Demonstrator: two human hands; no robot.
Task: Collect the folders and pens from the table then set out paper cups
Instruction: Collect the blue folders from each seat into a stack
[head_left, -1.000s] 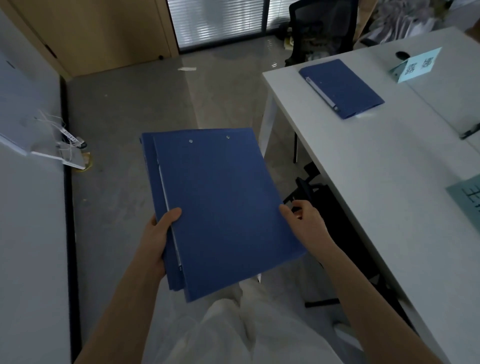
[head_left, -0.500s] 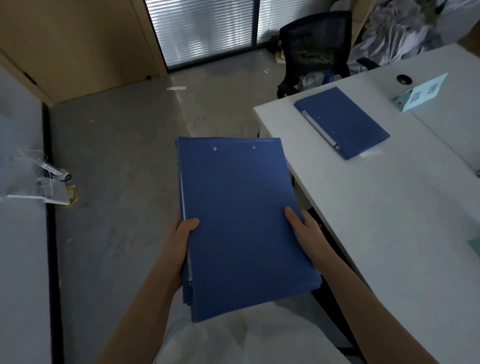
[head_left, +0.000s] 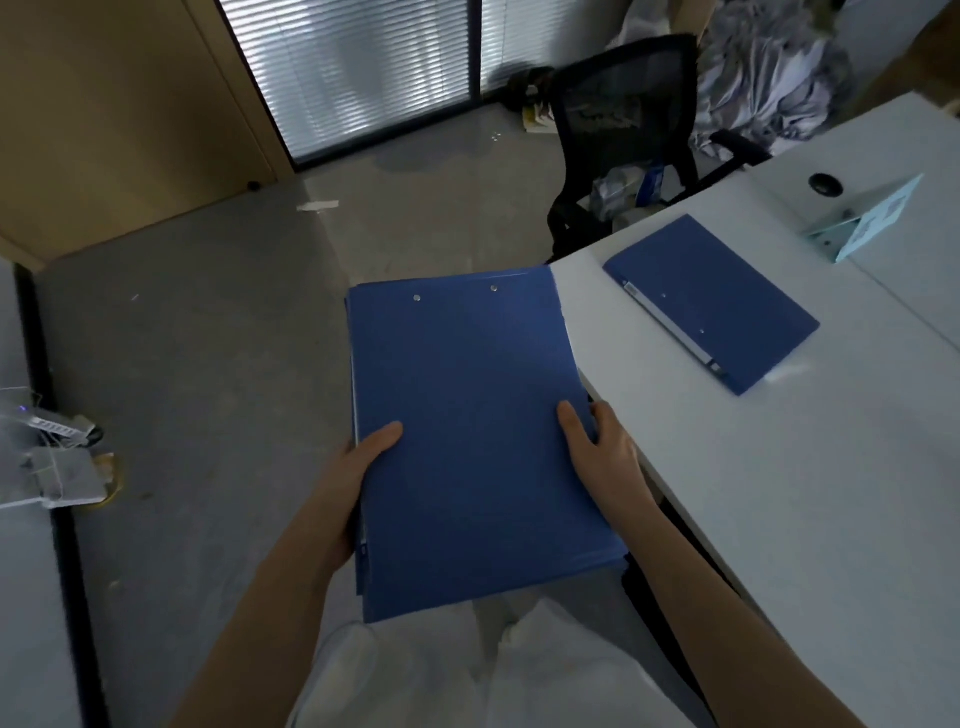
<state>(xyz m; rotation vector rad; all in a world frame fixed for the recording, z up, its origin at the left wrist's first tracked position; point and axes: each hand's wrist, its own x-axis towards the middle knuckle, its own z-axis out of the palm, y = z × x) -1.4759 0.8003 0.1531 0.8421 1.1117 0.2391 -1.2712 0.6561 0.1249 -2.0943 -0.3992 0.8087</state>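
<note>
I carry a stack of blue folders (head_left: 478, 415) flat in front of me, above the floor and beside the white table (head_left: 779, 493). My left hand (head_left: 358, 467) grips the stack's left edge, thumb on top. On the right edge, my right hand (head_left: 602, 452) holds it the same way. One more blue folder (head_left: 722, 306) lies closed on the table near its far corner, apart from both hands. No pens or paper cups show.
A light blue name card (head_left: 867, 218) stands on the table beyond the folder, next to a round cable hole (head_left: 825, 183). A black mesh chair (head_left: 623, 135) with clutter on its seat sits at the table's far end. Another white desk (head_left: 31, 571) runs along the left.
I have walked forward along the table, so the lying folder and the chair are closer. The stack in my hands has straightened and moved right, next to the table edge.
</note>
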